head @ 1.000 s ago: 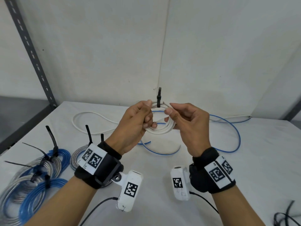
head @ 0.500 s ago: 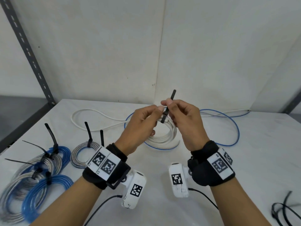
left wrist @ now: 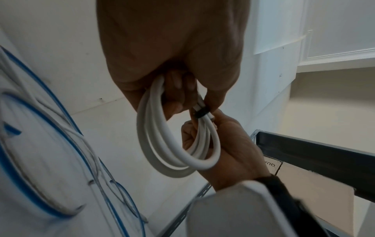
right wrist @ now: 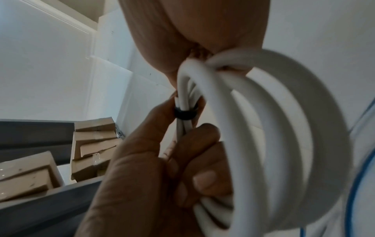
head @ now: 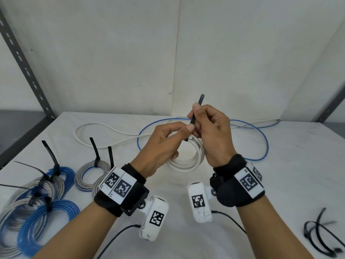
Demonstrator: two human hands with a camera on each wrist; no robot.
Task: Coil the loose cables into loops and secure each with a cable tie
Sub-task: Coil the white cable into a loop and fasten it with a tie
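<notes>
Raised higher, black tie [head: 198, 107] now cinches white coil [head: 188, 157] tight.

Bare forearms wear black wrist straps [head: 229, 186] with square-coded tags and white cabled cameras [head: 199, 201].

Little can be read; a cardboard box [left wrist: 273, 165] beside the dark shelf rail in the left wrist view bears upside-down letters, roughly "QUA", cut off; the wrist bands [head: 119, 186] carry square coded markers with tiny illegible digits.
</notes>
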